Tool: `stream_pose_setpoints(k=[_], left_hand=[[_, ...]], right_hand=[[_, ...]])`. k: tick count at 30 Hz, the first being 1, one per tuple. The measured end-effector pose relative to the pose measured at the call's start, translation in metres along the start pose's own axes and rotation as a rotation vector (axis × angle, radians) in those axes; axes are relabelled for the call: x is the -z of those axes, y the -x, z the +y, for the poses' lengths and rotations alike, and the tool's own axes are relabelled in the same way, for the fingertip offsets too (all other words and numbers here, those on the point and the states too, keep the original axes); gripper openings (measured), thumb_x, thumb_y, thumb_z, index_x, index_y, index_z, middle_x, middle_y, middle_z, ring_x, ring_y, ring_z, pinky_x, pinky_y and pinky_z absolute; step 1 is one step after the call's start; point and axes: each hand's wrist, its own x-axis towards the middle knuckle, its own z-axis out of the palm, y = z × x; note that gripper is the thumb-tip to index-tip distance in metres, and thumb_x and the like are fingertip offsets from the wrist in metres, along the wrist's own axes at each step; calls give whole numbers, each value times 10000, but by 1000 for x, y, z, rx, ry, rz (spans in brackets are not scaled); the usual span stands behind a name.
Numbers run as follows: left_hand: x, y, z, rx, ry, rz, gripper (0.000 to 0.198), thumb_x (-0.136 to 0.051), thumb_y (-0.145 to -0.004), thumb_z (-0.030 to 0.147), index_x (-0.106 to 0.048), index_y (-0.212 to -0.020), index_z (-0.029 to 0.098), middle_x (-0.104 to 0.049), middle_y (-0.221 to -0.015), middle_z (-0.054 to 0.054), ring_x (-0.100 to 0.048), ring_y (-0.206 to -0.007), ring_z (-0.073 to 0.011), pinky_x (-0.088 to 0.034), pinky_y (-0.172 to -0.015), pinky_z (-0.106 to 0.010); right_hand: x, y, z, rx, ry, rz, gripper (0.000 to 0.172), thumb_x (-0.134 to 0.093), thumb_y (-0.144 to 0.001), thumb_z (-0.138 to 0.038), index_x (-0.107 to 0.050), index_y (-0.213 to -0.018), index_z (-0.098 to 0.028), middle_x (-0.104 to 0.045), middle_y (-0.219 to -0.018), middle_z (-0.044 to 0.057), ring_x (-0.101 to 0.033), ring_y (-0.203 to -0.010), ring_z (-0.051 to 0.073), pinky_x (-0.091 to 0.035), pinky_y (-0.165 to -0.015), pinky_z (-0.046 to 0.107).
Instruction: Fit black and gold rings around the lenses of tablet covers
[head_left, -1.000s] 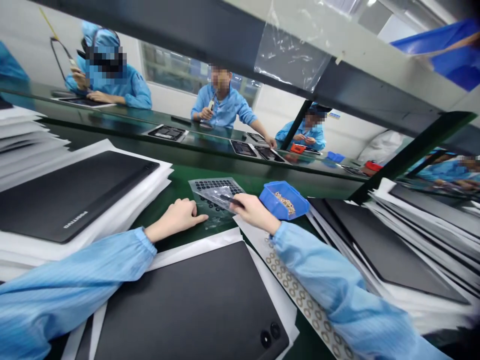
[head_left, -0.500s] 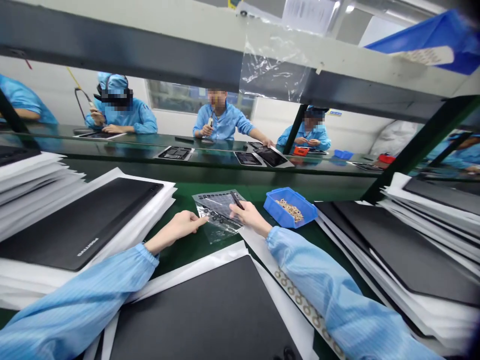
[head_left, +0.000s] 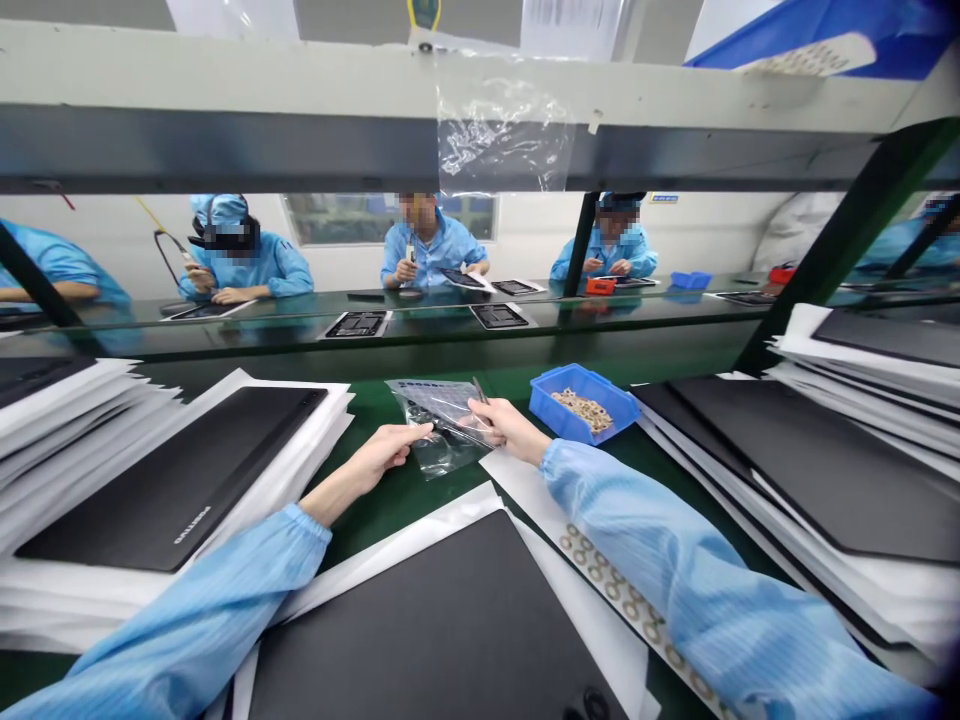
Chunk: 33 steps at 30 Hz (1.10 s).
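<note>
A clear plastic bag (head_left: 442,458) with small black parts and a printed sheet lies on the green bench between my hands. The fingers of my left hand (head_left: 386,452) are closed on the bag's near left part. My right hand (head_left: 510,425) holds a dark, thin tool like tweezers (head_left: 479,389), its fingers pressed together at the bag's right edge. Nearer to me, a black panel (head_left: 435,630) rests on white sheets. Beside it, under my right forearm, runs a white strip (head_left: 529,490) with rows of ring-shaped pieces.
A blue bin (head_left: 544,398) of small brass-coloured parts stands right of the bag. Stacked black panels with white sheets flank both sides (head_left: 180,470) (head_left: 825,450). A shelf (head_left: 300,90) crosses overhead. Several people in blue work across the bench.
My left hand has moved right onto the bag, and the bag's sheet has tilted. The view has shifted. Across the bench, a person has drawn a panel closer to themselves.
</note>
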Motion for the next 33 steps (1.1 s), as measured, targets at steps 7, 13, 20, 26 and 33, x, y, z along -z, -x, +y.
stream_pose_setpoints(k=[7,13,20,26,33], left_hand=[[-21,7,-5,56,224,-91,122,-682,-721,176,-675,-794,78,-704,-830,-113,-668,-825,-177,-520,-834,-258],[-27,9,-12,73,294,-54,149,-612,-650,-24,-560,-595,104,-715,-832,-142,-685,-865,-214,-536,-865,-281],[-26,6,-7,91,309,26,71,-600,-766,115,-599,-719,62,-707,-758,-168,-696,-658,-214,-586,-673,-301],[-23,-5,-16,64,308,100,260,-581,-661,-77,-463,-586,143,-706,-728,-149,-702,-745,-202,-566,-725,-243],[-25,-3,-18,47,306,115,380,-592,-642,-86,-337,-617,194,-696,-719,-117,-701,-796,-222,-569,-690,-267]], right_hand=[[-11,-1,21,80,297,125,201,-527,-830,-306,-463,-690,-176,-544,-557,-10,-332,-373,60,-266,-361,202],[-18,6,30,289,654,357,255,-565,-730,-175,-450,-958,-176,-547,-890,50,-548,-794,198,-429,-726,328],[-22,9,34,509,934,233,149,-446,-822,-114,-519,-932,-183,-513,-952,65,-555,-829,188,-432,-747,287],[-20,13,32,600,1085,114,203,-490,-796,-79,-600,-929,-185,-540,-980,53,-558,-696,137,-409,-622,234],[-22,17,28,660,1117,-3,210,-586,-723,-75,-669,-880,-186,-601,-903,28,-573,-670,128,-385,-574,216]])
